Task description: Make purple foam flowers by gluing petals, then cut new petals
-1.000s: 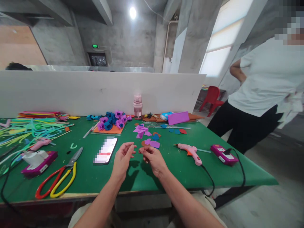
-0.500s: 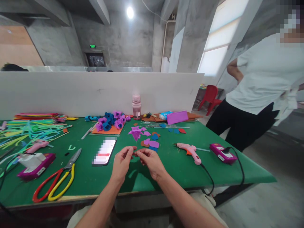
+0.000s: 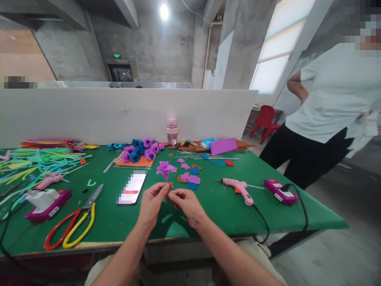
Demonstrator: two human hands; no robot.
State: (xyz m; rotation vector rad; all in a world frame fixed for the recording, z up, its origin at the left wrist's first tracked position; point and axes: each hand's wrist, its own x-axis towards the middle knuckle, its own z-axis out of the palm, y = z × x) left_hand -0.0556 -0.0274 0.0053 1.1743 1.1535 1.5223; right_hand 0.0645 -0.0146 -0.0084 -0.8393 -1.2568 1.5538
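Beside the flower (image 3: 164, 171), coloured cutouts (image 3: 194, 180)

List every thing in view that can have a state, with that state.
Purple flower: upright, petals spread
Left hand: pinching the purple flower
Right hand: close beside, grip unclear
Scissors: lying flat, blades closed
Phone: lying flat, screen lit
Bottle: upright
Glue guns: lying down
Right power strip: plug inserted
Ceiling light: on
Exit sign: lit

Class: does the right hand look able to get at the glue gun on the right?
Probably yes: bare green table lies between the right hand and that glue gun, though the hand seems busy below the purple flower.
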